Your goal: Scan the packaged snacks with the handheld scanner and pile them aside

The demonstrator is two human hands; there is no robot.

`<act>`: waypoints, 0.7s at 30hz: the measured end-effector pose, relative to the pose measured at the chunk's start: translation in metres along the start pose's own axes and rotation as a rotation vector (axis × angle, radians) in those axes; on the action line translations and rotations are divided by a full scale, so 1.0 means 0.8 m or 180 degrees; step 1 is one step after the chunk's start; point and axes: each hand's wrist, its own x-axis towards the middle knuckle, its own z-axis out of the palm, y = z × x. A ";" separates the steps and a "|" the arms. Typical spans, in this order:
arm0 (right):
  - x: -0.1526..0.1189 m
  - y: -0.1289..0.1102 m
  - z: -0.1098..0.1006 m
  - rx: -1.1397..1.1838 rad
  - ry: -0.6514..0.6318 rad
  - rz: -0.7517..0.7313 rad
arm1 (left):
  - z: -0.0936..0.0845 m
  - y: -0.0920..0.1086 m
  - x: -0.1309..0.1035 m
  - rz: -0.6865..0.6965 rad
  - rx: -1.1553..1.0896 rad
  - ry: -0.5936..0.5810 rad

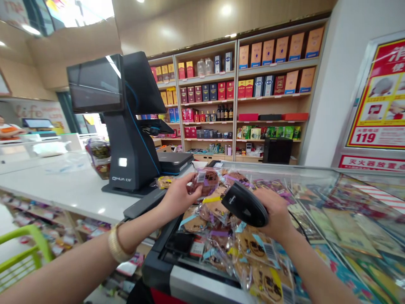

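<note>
Between the thumb and fingers of my left hand [182, 194] is a clear-wrapped round cookie [209, 180], its white barcode label facing up. A black handheld barcode scanner [245, 204] sits in the grip of my right hand [275, 211], its head tilted toward the cookie. Below both hands, several more wrapped cookies [257, 245] with blue, yellow and purple strips lie piled over the dark-framed counter unit. My right fingers are partly hidden behind the scanner.
A black point-of-sale terminal [133, 139] stands on the white counter [57, 177] at left. The glass case [348, 219] holds packets at right. A green basket [23, 253] is at lower left. Shelves [209, 101] of boxes line the back. Another person [11, 131] is far left.
</note>
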 end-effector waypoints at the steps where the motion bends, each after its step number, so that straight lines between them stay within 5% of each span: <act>1: 0.000 0.000 0.000 -0.0005 -0.0018 0.0015 | 0.003 0.001 0.000 0.0052 0.0041 0.0014; 10: -0.001 0.005 -0.001 -0.0155 0.0205 0.0173 | 0.008 0.005 -0.001 -0.0059 -0.0428 -0.0139; 16: -0.007 0.021 -0.009 -0.0486 0.1176 0.0479 | 0.027 0.018 -0.016 -0.0618 -0.1744 -0.0823; 21: -0.007 0.029 -0.011 -0.0563 0.1225 0.0571 | 0.067 0.017 -0.026 -0.1062 -0.2074 -0.1507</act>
